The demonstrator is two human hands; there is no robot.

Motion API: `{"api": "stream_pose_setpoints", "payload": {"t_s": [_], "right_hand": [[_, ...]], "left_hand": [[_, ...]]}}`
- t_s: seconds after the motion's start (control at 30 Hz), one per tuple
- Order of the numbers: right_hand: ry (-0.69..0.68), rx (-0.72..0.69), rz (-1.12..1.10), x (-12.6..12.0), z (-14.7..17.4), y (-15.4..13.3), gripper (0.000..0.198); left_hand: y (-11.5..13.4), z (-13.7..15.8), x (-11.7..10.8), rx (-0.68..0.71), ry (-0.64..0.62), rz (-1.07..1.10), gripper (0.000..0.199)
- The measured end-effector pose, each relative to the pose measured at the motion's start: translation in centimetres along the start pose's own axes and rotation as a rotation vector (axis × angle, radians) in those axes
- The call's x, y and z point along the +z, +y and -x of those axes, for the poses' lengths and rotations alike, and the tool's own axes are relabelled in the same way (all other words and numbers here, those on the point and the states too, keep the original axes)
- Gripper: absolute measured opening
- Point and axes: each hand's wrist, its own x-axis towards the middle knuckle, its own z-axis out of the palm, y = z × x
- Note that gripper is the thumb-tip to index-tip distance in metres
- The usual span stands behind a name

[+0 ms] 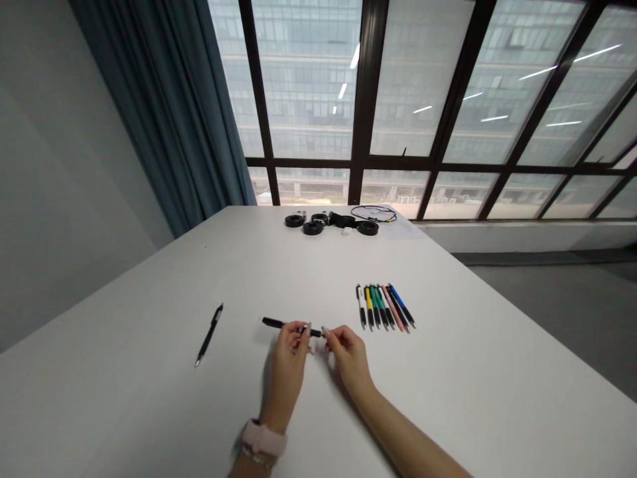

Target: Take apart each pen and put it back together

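A black pen (273, 322) lies nearly level across the front of my hands, a little above the white table. My left hand (291, 348) pinches its barrel between thumb and fingers. At the pen's right end, my right hand (351, 355) is closed with thumb and fingertip pressed together; the part between them is mostly hidden. Another black pen (209, 335) rests alone on the table to the left. Right of my hands is a row of pens (381, 307) in white, yellow, green, pink, black and blue, set side by side.
Several black round coils (313, 228) sit near the far end of the white table (149, 398), with a thin black cable (373, 213) and a small white piece (346, 232). Behind are windows and a blue curtain (174, 99). The table's right edge drops to floor.
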Motion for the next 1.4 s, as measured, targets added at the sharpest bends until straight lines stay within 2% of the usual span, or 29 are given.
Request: {"api": "stream_pose_setpoints", "payload": {"t_s": [0.53,0.8,0.97,1.07,1.2,1.4], "right_hand": [[-0.019,0.056,0.025,0.2,-0.1,0.2,0.048],[-0.083,0.070,0.092,0.2,0.1,0.0,0.059],[-0.113,0.079,0.109,0.2,0.3,-0.1,0.059],[-0.098,0.068,0.090,0.3,0.2,0.1,0.054],[-0.050,0.035,0.042,0.4,0.1,0.2,0.044],[-0.020,-0.016,0.022,0.4,0.0,0.2,0.030]], "left_hand": [[0.2,1.0,0.1,0.091,0.073,-0.181,0.032],[-0.2,1.1,0.2,0.140,0.076,-0.213,0.030],[-0.5,0.9,0.4,0.120,0.088,-0.175,0.032],[-0.2,0.9,0.6,0.090,0.089,-0.086,0.042],[0.4,0.9,0.8,0.036,0.099,0.005,0.073],[0.5,0.8,0.9,0.007,0.088,0.049,0.079]]}}
